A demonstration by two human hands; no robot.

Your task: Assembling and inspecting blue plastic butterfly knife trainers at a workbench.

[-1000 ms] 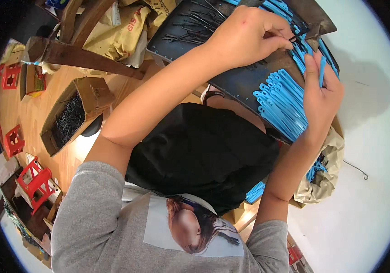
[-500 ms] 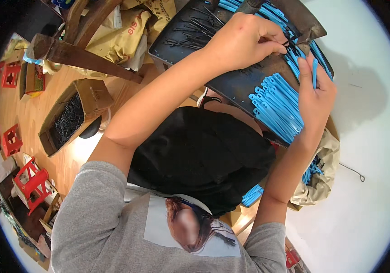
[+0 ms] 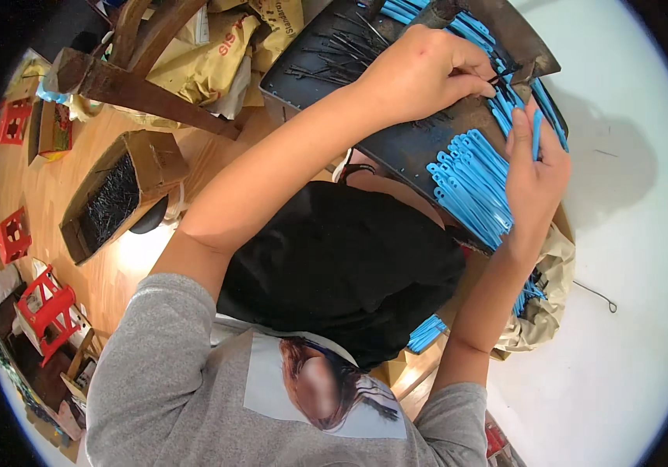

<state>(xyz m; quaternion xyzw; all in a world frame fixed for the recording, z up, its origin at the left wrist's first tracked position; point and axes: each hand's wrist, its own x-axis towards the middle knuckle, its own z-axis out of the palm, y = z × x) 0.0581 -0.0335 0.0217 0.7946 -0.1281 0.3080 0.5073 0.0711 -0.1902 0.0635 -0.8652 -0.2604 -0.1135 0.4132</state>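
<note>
My left hand (image 3: 431,74) reaches across the dark work table (image 3: 400,156), thumb and forefinger pinched on a thin black strip (image 3: 507,73). The strip lies by a brownish metal fixture (image 3: 536,70) at the table's far right. Below it, my right hand (image 3: 538,167) grips a slim blue plastic strip (image 3: 536,134) between thumb and fingers. Beside the right wrist lies a pile of flat blue strips (image 3: 470,183) with holes in their ends. More blue strips (image 3: 470,31) lie behind the left hand, and loose black strips (image 3: 342,54) are scattered at the table's left.
A cardboard box (image 3: 128,191) of black pieces stands on the wooden floor at left, near a wooden frame (image 3: 139,97). At right, a paper sack (image 3: 548,311) holds more blue strips against the white wall (image 3: 622,233). Red stools (image 3: 46,303) stand at far left.
My right hand has shifted slightly left, with its blue strip still gripped. The left hand keeps its pinch near the fixture. The whole view has moved a little.
</note>
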